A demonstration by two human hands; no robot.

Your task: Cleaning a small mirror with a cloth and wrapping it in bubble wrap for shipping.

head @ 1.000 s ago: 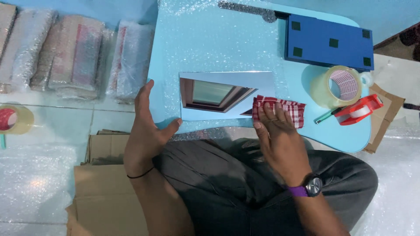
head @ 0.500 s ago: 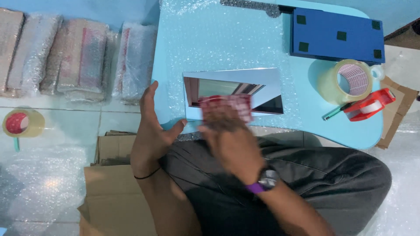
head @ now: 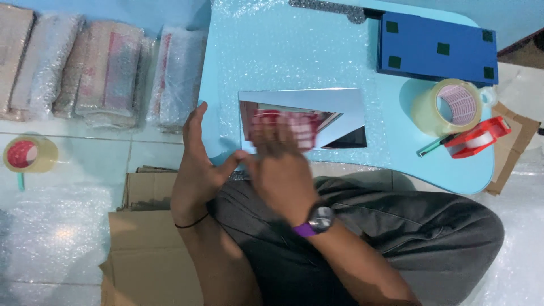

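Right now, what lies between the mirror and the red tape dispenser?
In the head view, between the mirror and the red tape dispenser sits a clear tape roll.

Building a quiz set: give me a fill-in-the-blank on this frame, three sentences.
1. The right hand presses a red-and-white checked cloth onto the ____.
2. The left hand rests at the mirror's ____ edge.
3. The clear tape roll lies on the light blue table beside a ____ tape dispenser.

Missing words: mirror; left; red
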